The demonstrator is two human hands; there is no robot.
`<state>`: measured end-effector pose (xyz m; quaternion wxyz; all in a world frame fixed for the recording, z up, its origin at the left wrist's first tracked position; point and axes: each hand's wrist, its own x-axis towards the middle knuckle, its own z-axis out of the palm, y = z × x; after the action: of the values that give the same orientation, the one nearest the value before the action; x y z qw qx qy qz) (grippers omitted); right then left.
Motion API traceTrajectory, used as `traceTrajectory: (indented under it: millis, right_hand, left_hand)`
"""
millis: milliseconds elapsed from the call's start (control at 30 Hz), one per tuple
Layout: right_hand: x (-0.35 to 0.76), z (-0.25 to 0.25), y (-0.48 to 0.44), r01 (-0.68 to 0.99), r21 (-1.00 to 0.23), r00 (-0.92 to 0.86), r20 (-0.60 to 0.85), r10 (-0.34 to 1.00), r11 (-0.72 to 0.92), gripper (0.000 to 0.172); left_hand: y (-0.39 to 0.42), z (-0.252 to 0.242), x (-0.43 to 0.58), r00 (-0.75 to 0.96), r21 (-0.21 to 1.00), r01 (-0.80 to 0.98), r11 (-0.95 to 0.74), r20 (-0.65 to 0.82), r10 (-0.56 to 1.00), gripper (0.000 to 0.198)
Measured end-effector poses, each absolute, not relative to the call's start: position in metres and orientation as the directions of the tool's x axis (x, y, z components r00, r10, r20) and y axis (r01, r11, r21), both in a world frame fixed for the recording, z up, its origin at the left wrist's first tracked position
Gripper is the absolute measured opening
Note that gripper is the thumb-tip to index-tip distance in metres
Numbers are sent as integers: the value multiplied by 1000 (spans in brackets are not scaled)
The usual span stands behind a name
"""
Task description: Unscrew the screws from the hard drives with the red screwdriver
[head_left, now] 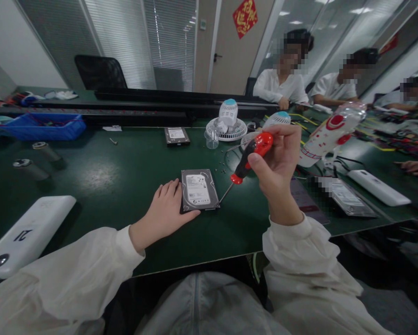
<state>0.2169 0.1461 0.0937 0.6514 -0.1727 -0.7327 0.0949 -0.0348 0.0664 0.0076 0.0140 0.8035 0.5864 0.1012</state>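
Observation:
A hard drive (197, 190) with a white label lies flat on the green table in front of me. My left hand (163, 204) holds it at the near left corner, fingers along its left side and thumb along its front edge. A red and black screwdriver (246, 160) is gripped in my right hand (280, 163), above and to the right of the drive. Its shaft slants down to the left, and the tip meets the drive's near right corner. Whether a screw sits under the tip is too small to tell.
Small screws (223, 168) lie behind the drive, near a clear cup (212, 139). Another hard drive (177, 136) and a white fan (226, 128) stand farther back. A blue bin (48, 128) and white power bank (30, 232) are left; a patterned bottle (329, 132) is right. Several people sit opposite.

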Motion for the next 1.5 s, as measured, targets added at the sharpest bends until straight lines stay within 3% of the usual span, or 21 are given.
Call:
traceTrajectory:
  millis: [267,467,600,667,833,1033,1133,1267,1500]
  right_hand:
    - [213,99,144,94,-304,-104,944,313,948,38]
    - [214,97,145,103,-307,-86,945,316,946,50]
    - [215,95,144,171,-284,-69,952,299,943,37]
    - [214,95,143,137,-318,-82,940,330,938,31]
    - [214,96,142,-50,-428,-159,896,416,903,38]
    - [220,95,140,219,-348,-111,919,377,912,37]
    - [220,96,140,170,-297,-170,930,325,940,39]
    - [218,98,141,-8,-371,-254,899,357,929,49]
    - [219,96,141,139,-328,-156,925,347,934,44]
  left_hand:
    - [67,5,-36,298,129,940,-316,146,944,96]
    - [66,6,-35,295,111,944,-311,144,945,95]
    - [67,5,-35,300,114,942,-317,141,943,96]
    - [67,5,-35,299,123,941,-316,139,944,97]
    - [67,9,-34,291,126,943,-307,132,948,94]
    - [67,10,-34,288,140,942,-306,139,948,93]
    - [67,10,-34,286,154,939,-307,147,947,93]
    - [66,9,-34,283,152,940,-307,158,946,92]
    - [66,9,-34,292,129,941,-312,148,945,95]
